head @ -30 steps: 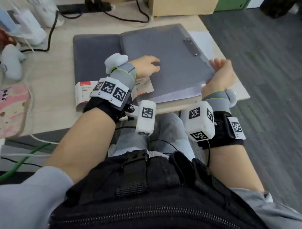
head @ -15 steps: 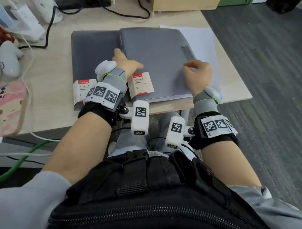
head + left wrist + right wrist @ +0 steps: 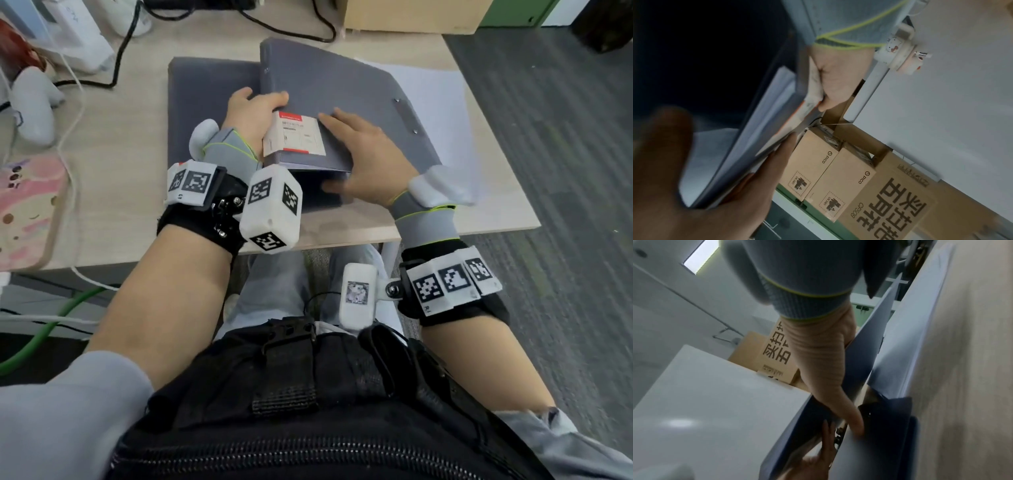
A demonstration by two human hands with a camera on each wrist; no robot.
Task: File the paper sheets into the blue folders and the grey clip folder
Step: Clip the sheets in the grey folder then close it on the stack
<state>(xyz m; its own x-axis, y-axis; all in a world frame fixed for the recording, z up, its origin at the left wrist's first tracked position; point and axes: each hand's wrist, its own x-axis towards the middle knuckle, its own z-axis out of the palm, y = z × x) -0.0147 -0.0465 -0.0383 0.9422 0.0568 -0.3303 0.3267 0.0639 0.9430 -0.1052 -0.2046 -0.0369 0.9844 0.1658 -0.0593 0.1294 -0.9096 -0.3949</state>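
The grey clip folder is shut and tilted, its spine side raised off the desk. A red-and-white label sits on its cover and a metal clip strip near its right edge. My left hand grips the spine edge, fingers underneath. My right hand pinches the near corner, fingers on the cover and thumb below. White sheets show inside the folder. A second dark folder lies flat beneath at the left. A loose white sheet lies under the right side.
Black cables and white devices crowd the desk's back left. A pink patterned case lies at the left edge. A cardboard box stands behind. The desk's front edge is near my wrists, with grey carpet to the right.
The clip folder lay flat; now its spine side is lifted. My right hand left the clip strip for the near corner, and my left hand took hold of the spine edge.
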